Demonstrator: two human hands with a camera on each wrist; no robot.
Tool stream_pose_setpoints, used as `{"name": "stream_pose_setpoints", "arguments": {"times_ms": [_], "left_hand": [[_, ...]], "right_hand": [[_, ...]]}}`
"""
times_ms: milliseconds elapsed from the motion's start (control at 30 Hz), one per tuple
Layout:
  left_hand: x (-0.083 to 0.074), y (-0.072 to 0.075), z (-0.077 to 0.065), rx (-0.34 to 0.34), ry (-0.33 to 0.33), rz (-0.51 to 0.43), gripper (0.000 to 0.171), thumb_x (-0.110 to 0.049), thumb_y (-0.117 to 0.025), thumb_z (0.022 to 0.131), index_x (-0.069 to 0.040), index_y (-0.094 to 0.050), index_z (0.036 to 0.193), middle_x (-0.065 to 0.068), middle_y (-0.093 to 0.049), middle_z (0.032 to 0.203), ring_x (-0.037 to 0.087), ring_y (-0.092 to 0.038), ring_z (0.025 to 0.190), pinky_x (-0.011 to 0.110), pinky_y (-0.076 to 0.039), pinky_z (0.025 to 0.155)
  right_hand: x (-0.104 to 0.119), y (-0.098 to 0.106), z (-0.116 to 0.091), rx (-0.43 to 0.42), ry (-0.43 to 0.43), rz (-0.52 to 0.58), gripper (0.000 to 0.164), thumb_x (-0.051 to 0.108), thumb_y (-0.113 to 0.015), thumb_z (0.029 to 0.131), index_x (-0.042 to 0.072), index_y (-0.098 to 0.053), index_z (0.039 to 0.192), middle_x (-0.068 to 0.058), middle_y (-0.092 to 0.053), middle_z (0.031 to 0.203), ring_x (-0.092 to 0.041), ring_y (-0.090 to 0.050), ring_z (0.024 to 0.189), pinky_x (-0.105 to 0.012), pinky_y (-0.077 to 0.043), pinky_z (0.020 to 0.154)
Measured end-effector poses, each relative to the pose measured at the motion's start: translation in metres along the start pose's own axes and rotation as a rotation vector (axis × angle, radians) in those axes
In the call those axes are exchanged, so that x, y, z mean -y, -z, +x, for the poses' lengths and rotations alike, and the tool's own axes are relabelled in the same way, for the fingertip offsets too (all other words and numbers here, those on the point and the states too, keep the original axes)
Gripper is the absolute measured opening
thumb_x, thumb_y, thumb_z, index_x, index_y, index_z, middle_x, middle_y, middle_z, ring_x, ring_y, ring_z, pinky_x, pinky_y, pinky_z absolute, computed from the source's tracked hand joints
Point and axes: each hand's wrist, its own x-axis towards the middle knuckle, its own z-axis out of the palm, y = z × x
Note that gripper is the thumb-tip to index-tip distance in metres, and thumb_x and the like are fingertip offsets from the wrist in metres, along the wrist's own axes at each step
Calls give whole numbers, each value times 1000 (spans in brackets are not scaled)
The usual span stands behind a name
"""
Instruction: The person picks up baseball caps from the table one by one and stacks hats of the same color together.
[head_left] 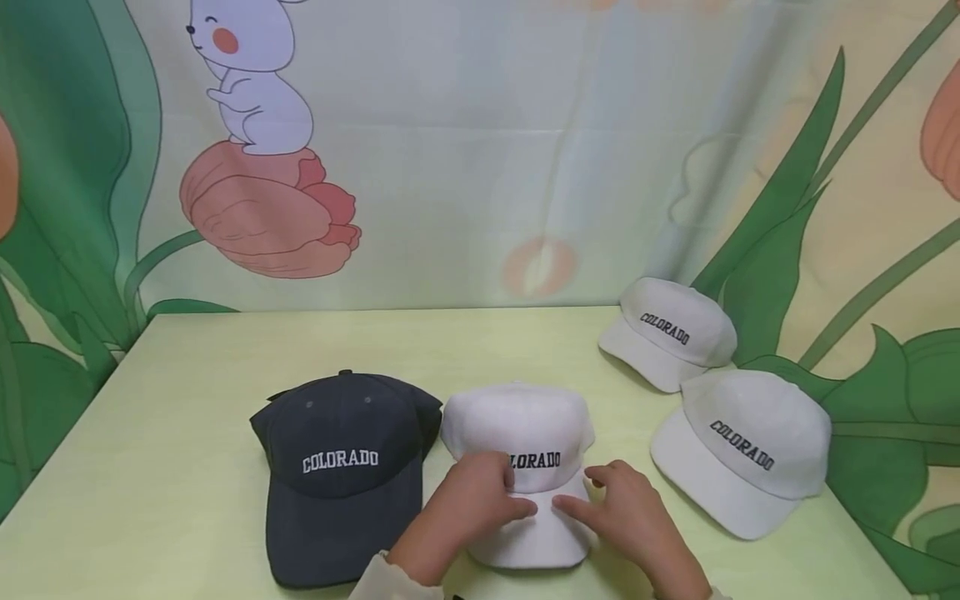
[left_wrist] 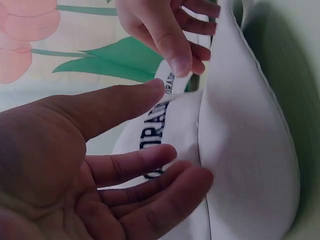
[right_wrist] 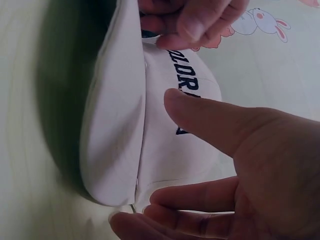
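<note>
A white baseball cap (head_left: pixel 517 417) with dark COLORADO lettering lies brim forward at the front of the table. My left hand (head_left: pixel 476 493) is at its left side, overlapping the first letters in the head view. On the other side, my right hand (head_left: pixel 626 507) is near the brim's right edge. In the left wrist view, the left thumb and fingers (left_wrist: pixel 165 202) are spread apart over the front of the cap. Seen from the right wrist, the right thumb is over the lettering and the other fingers (right_wrist: pixel 195 196) lie by the brim's end. Neither hand grips the cap.
A dark navy COLORADO cap (head_left: pixel 337 533) sits close on the left. Two more white caps, one farther back (head_left: pixel 678 321) and one nearer (head_left: pixel 772 417), lie at the table's right edge. A printed curtain (head_left: pixel 450 167) hangs behind the pale green table (head_left: pixel 172 433).
</note>
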Motion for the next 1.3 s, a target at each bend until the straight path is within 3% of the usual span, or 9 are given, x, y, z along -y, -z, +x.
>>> {"name": "stream_pose_setpoints", "arguments": {"times_ms": [200,500,700,1300], "left_hand": [[-9,-4,5,41,-28,-70,31,-34,-75,67,-8,-62,78,-5,-59,66,10,-51,60,24,-40,55],[-26,-21,15,110,-144,-188,27,-37,-69,75,-12,-61,84,-7,-55,65,6,-49,53,21,-40,51],[-40,-32,20,79,-206,-207,26,-36,-68,77,-14,-59,88,-4,-58,76,4,-49,63,18,-40,57],[-57,-53,39,27,-183,-152,35,-38,-65,76,-15,-56,100,3,-62,90,9,-54,75,21,-42,64]], "right_hand": [[-5,5,-2,-34,7,3,71,64,-65,67,7,-64,109,-8,-62,105,-22,-59,96,-41,-45,82],[-17,18,-5,-46,-41,27,73,65,-62,70,9,-61,116,-5,-61,110,-15,-60,87,-34,-46,75],[-27,26,-9,-51,-78,60,73,64,-63,70,8,-59,118,-8,-61,109,-11,-61,78,-29,-47,67],[-45,35,-7,-44,-143,65,82,70,-58,69,7,-57,121,-10,-60,112,-13,-63,82,-29,-47,64]]}}
